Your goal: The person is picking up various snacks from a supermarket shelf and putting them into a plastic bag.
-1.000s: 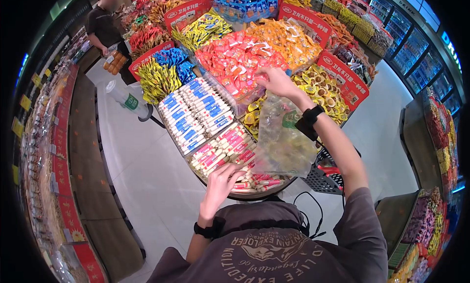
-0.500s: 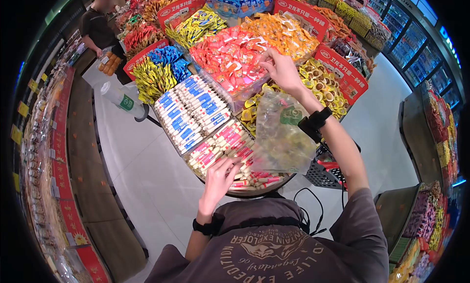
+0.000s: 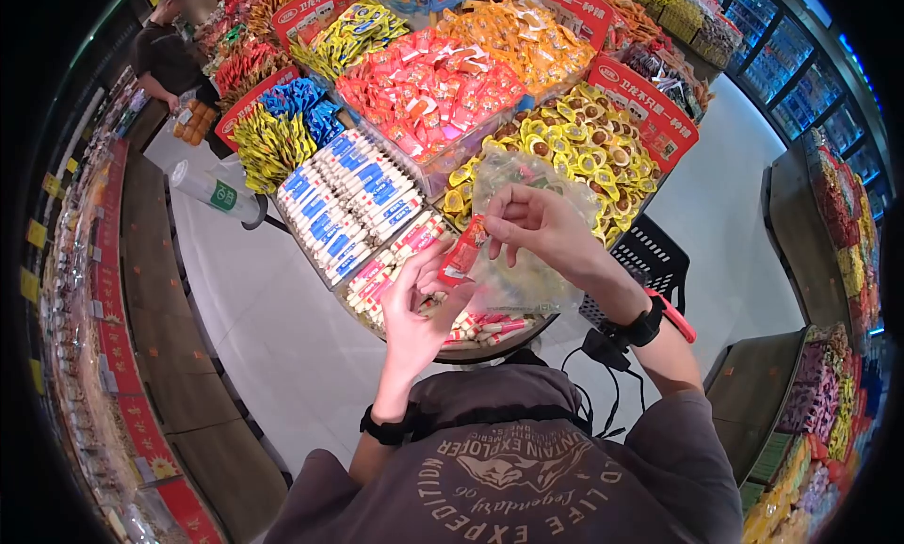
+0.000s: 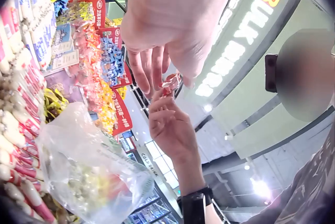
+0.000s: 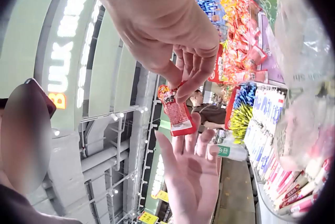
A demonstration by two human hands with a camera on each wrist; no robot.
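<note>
Currently both hands are up in front of the chest, over the near edge of the round candy display surface (image 3: 490,351). Right hand (image 3: 541,229) pinches 1 red snack packet (image 3: 463,252) by its top end between thumb and fingertips; the packet hangs down and tilts toward the left hand (image 3: 419,309). Right wrist view confirms it: packet (image 5: 176,111) dangles from the fingertips, upper edge gripped, lower end free.

Left hand sits just below and beside the packet, palm up, fingers straight and spread, gripping nothing. Its fingertips are at the packet's lower end; actual contact can't be told from the head view. In the right wrist view the open left palm (image 5: 193,174) is directly under the packet, slightly apart.

Clear plastic bag (image 3: 527,262) with yellowish sweets inside hangs behind and under the right hand, in front of the bins. Which fingers carry it can't be told. Left wrist view shows the bag (image 4: 89,171) slumped next to the stick candies.

Around it: white-and-blue stick candy bin (image 3: 348,200), white-and-pink stick candies (image 3: 395,262) right under the left hand, red packet bin (image 3: 428,88) farther back, yellow round sweets (image 3: 584,149) to the right. Black basket (image 3: 650,257) stands just right of the display.
</note>
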